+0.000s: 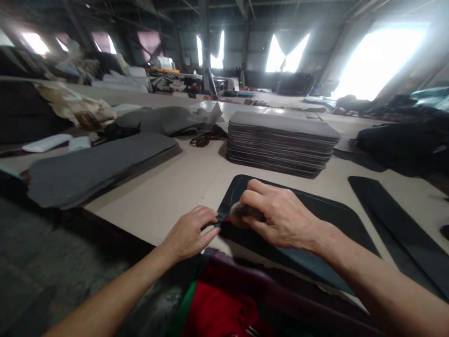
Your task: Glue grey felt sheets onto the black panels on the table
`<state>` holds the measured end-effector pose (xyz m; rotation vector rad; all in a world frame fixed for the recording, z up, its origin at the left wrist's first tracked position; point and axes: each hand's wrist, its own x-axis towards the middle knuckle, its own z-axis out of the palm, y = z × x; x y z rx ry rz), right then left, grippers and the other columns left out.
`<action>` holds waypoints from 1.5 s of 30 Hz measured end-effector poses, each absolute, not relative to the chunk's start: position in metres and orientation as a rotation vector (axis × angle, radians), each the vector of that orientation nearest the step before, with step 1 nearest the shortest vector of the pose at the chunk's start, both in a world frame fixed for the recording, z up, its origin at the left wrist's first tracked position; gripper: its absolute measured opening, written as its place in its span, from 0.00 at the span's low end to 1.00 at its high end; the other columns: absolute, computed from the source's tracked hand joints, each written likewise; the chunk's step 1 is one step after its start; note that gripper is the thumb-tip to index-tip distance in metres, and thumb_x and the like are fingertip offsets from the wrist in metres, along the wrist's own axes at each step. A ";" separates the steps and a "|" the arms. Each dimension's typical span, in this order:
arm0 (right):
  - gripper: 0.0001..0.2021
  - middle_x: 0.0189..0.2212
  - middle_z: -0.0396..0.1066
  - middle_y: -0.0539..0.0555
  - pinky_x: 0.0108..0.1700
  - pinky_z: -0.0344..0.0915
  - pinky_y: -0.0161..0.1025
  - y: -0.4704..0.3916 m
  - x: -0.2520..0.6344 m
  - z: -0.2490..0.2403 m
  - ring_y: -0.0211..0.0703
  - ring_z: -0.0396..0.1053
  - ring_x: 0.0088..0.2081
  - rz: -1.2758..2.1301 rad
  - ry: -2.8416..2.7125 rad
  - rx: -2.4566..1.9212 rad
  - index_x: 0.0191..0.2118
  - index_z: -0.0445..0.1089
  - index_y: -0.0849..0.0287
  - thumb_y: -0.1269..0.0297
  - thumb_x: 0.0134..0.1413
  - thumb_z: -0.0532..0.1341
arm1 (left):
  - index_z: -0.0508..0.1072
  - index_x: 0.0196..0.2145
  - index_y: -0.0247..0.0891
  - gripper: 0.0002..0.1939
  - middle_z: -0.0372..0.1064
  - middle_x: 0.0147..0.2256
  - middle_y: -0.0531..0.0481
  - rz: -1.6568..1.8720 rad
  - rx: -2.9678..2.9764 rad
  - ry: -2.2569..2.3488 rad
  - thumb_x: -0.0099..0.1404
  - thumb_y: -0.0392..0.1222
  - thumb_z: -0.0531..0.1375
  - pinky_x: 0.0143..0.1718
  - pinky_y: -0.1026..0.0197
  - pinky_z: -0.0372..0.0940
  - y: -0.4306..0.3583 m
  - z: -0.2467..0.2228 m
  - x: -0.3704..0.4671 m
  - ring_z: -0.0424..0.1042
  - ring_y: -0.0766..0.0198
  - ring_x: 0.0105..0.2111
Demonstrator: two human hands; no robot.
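A black flat panel [326,210] with rounded corners lies on the pale table [161,187] in front of me. At its near left corner, my left hand [191,231] pinches the edge between thumb and fingers. My right hand [280,213] is wrapped round a dark, rounded hand tool [242,213], held over the panel's left end close to my left fingertips. The tool's kind is not clear, since the fingers cover much of it. A small red spot shows between the tool and my left hand.
Behind the panel stands a tall stack of grey sheets [280,145]. More grey pieces [101,164] are piled at the left. Long black strips [396,224] lie at the right, near a dark heap [407,140]. The table's front edge runs close to my body.
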<state>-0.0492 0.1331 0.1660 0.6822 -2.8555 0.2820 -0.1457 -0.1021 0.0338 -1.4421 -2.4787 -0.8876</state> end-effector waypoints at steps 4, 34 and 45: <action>0.04 0.37 0.62 0.50 0.31 0.49 0.37 0.138 -0.046 0.170 0.37 0.61 0.33 0.273 -2.881 0.646 0.37 0.66 0.57 0.71 0.56 0.59 | 0.72 0.43 0.40 0.06 0.72 0.44 0.48 -0.881 -1.443 -2.457 0.68 0.41 0.61 0.50 0.54 0.65 -0.102 0.034 -0.146 0.69 0.57 0.47; 0.03 0.36 0.63 0.49 0.34 0.52 0.36 0.187 -0.006 0.178 0.39 0.63 0.34 0.297 -3.002 0.444 0.37 0.65 0.56 0.69 0.57 0.60 | 0.70 0.38 0.40 0.06 0.71 0.45 0.47 -0.859 -1.418 -2.485 0.68 0.44 0.60 0.49 0.53 0.65 -0.102 0.032 -0.148 0.70 0.57 0.47; 0.04 0.36 0.66 0.51 0.33 0.54 0.37 0.235 0.048 0.175 0.41 0.63 0.33 0.338 -3.027 0.182 0.36 0.64 0.56 0.63 0.58 0.59 | 0.71 0.37 0.40 0.13 0.72 0.47 0.44 -0.789 -1.415 -2.489 0.69 0.52 0.58 0.50 0.54 0.65 -0.104 0.029 -0.153 0.71 0.54 0.48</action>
